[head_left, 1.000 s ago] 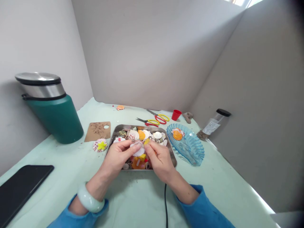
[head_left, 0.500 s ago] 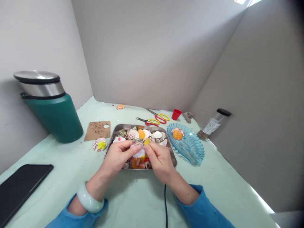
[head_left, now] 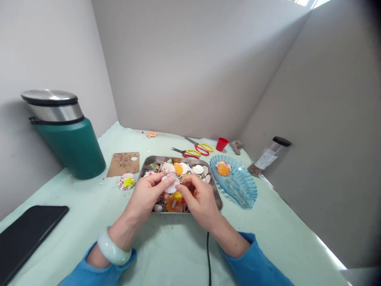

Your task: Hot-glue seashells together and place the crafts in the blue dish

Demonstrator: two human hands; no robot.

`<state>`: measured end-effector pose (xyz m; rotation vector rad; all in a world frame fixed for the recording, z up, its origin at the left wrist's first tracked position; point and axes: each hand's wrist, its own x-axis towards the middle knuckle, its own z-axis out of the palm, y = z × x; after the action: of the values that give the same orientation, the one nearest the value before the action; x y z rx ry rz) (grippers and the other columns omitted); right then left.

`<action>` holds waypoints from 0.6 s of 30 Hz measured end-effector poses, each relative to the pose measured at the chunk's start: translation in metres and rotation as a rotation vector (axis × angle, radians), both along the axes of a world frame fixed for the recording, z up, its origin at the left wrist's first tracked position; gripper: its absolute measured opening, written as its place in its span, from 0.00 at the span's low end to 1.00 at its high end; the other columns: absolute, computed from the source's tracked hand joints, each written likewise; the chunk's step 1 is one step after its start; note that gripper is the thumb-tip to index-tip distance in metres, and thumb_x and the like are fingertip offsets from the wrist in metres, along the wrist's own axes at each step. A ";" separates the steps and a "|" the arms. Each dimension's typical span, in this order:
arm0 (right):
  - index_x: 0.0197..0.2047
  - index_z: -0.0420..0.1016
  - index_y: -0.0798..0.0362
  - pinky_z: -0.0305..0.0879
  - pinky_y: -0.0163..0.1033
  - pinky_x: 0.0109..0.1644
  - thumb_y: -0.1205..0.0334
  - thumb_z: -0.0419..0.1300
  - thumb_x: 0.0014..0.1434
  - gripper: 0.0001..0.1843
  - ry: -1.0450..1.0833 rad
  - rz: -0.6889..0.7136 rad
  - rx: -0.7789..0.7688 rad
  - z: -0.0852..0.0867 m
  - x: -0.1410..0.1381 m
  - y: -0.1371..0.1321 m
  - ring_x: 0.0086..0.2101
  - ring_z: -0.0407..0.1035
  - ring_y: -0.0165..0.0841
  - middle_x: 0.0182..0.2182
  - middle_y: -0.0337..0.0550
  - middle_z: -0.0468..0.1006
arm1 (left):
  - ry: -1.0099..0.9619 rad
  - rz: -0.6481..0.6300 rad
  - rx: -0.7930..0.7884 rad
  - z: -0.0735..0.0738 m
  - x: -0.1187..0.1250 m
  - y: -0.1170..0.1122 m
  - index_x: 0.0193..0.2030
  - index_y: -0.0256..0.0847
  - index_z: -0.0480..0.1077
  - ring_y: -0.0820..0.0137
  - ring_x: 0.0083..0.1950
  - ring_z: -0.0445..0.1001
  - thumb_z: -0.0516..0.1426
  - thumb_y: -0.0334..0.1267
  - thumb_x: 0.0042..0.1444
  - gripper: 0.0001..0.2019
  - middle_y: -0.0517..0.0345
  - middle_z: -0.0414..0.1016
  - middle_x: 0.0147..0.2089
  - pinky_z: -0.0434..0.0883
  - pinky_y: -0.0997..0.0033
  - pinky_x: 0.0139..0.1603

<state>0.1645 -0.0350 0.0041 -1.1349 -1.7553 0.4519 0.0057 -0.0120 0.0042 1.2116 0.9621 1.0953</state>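
Between the thumb and fingers of my left hand [head_left: 147, 196] is a white scallop shell [head_left: 170, 185], held over a metal tray [head_left: 217, 192]. My right hand [head_left: 201, 201] is closed in a pinch at the shell's right edge; whatever it grips there is hidden or too small to name. Shells of several colours fill the tray, among them an orange shell [head_left: 177, 168] at the back and a larger orange shell [head_left: 173, 204] at the front. My hands cover part of the tray's middle.
Left stand a green bottle [head_left: 71, 147], a brown card [head_left: 123, 163], a decorated shell [head_left: 126, 182] and a black phone [head_left: 29, 234]. Behind lie scissors [head_left: 187, 152] and a red cup [head_left: 222, 144]. Right are a blue dish [head_left: 238, 186] and a jar [head_left: 268, 157]. A black cable [head_left: 208, 254] runs in front.
The white shell has shifted slightly left and up. My right thumb and fingers have moved left onto its edge, and the yellow piece near them no longer shows there.
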 end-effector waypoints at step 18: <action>0.30 0.68 0.53 0.58 0.34 0.32 0.63 0.54 0.62 0.09 0.012 -0.058 0.043 -0.002 0.000 0.000 0.25 0.63 0.28 0.24 0.37 0.70 | -0.061 0.008 0.038 0.002 0.002 0.001 0.34 0.38 0.74 0.75 0.31 0.70 0.64 0.41 0.49 0.10 0.61 0.75 0.30 0.68 0.78 0.33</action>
<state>0.1640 -0.0351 0.0024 -1.1474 -1.7087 0.3836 0.0075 -0.0115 0.0063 1.1990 0.9036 1.1547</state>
